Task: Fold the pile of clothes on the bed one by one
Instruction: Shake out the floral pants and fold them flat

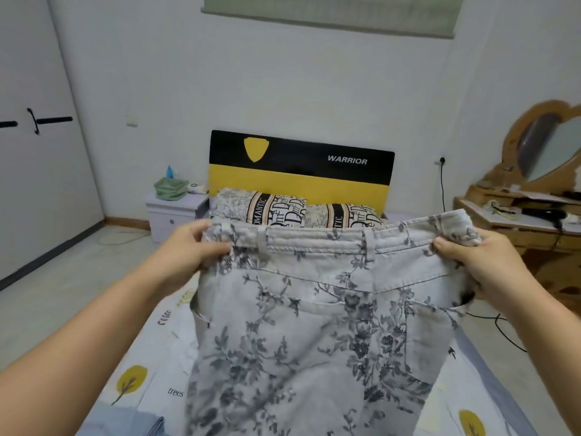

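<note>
A pair of pale grey trousers with a dark floral print (308,335) hangs upright in front of me over the bed (151,366). My left hand (188,256) pinches the left end of the waistband and my right hand (481,265) pinches the right end, so the waistband is stretched flat between them. The back pockets face me. The legs drop out of the bottom of the view. A blue garment (125,424) lies on the sheet at the lower left.
Two patterned pillows (283,210) lean against a black and yellow headboard (301,171). A white nightstand (176,215) stands left of the bed. A wooden dressing table with a mirror (540,196) stands right. Wardrobe doors (37,152) line the left wall.
</note>
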Available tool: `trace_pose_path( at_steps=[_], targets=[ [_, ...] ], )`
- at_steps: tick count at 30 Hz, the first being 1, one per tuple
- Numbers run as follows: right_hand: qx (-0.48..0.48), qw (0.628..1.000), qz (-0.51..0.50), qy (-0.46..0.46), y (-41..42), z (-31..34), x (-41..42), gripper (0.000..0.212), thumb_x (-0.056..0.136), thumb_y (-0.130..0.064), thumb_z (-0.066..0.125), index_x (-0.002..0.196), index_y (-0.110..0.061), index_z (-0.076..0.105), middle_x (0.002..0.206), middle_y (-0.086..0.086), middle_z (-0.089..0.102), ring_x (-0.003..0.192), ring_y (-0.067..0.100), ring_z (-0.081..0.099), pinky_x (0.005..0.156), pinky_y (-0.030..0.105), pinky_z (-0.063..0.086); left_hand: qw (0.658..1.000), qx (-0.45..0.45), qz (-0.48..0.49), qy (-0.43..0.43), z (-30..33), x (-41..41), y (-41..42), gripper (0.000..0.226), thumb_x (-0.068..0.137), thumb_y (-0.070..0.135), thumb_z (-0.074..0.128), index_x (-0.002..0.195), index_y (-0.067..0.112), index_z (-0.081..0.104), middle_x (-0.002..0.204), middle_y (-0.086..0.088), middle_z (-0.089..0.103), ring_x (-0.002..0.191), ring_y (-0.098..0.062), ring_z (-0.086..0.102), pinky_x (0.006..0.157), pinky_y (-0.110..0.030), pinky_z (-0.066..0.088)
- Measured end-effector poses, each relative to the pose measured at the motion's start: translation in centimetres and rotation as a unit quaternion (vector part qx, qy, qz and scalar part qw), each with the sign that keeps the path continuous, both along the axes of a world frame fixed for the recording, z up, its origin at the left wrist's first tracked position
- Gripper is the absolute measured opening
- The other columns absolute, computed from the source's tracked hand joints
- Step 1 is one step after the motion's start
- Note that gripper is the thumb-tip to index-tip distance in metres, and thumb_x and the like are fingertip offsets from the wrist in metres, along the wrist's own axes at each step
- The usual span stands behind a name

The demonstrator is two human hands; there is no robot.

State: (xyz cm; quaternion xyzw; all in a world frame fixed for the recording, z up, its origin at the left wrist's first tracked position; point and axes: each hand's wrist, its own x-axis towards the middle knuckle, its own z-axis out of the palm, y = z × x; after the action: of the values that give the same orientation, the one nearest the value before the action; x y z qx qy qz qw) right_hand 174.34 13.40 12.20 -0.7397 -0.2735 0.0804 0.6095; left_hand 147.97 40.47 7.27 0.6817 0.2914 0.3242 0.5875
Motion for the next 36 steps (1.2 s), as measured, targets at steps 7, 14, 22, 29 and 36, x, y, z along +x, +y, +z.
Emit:
trace_pose_path(
  at_steps=[7,14,22,29,36],
  targets=[
    [-0.045,0.978,0.056,0.197,-0.6,-0.3,1.2,0.035,0.065,-0.007,0.073,0.099,0.002,0.068,0.095,0.02,0.071,0.083,0.03,0.067,0.07,0.036,0.054,0.991,0.102,-0.03,0.08,6.2,-0.7,1.4,0.021,0.087,-0.009,0.051,0.098,0.006,0.061,0.08,-0.012,0.065,0.067,-0.019,0.06,0.062,-0.023,0.052],
    [-0.003,0.99,-0.035,0.138,2.9,-2.1,-1.4,0.02,0.076,0.003,0.066,0.093,0.011,0.058,0.072,0.024,0.056,0.065,0.027,0.056,0.061,0.034,0.047,0.986,0.066,0.041,0.149,4.8,1.9,-2.3,0.007,0.09,0.007,0.058,0.096,0.008,0.056,0.061,-0.007,0.052,0.044,-0.014,0.048,0.034,-0.02,0.039],
    [0.103,0.978,0.182,0.015,6.3,-1.7,-10.3,0.009,0.086,-0.017,0.064,0.082,-0.026,0.065,0.072,-0.013,0.068,0.069,0.002,0.064,0.06,0.018,0.047,0.995,0.065,-0.063,-0.031,6.8,6.4,-10.3,0.01,0.089,0.01,0.059,0.094,0.002,0.058,0.072,-0.013,0.058,0.058,-0.02,0.054,0.05,-0.029,0.042],
    [0.081,0.982,0.168,-0.042,6.5,-2.8,-10.4,0.051,0.07,-0.002,0.077,0.107,-0.026,0.052,0.098,-0.006,0.068,0.09,0.004,0.066,0.072,0.021,0.054,0.977,0.03,-0.204,-0.056,6.8,6.6,-10.5,0.01,0.092,0.009,0.054,0.091,0.009,0.064,0.084,-0.003,0.068,0.071,-0.011,0.067,0.064,-0.02,0.054],
    [0.157,0.956,0.245,0.027,4.2,-2.0,-7.7,0.049,0.078,0.02,0.054,0.093,-0.023,0.072,0.095,0.003,0.072,0.091,0.019,0.065,0.075,0.027,0.054,0.987,0.146,0.044,-0.047,5.1,4.6,-4.8,0.023,0.093,0.008,0.051,0.08,0.021,0.066,0.071,0.006,0.069,0.074,-0.009,0.063,0.061,-0.017,0.046]
  ],
)
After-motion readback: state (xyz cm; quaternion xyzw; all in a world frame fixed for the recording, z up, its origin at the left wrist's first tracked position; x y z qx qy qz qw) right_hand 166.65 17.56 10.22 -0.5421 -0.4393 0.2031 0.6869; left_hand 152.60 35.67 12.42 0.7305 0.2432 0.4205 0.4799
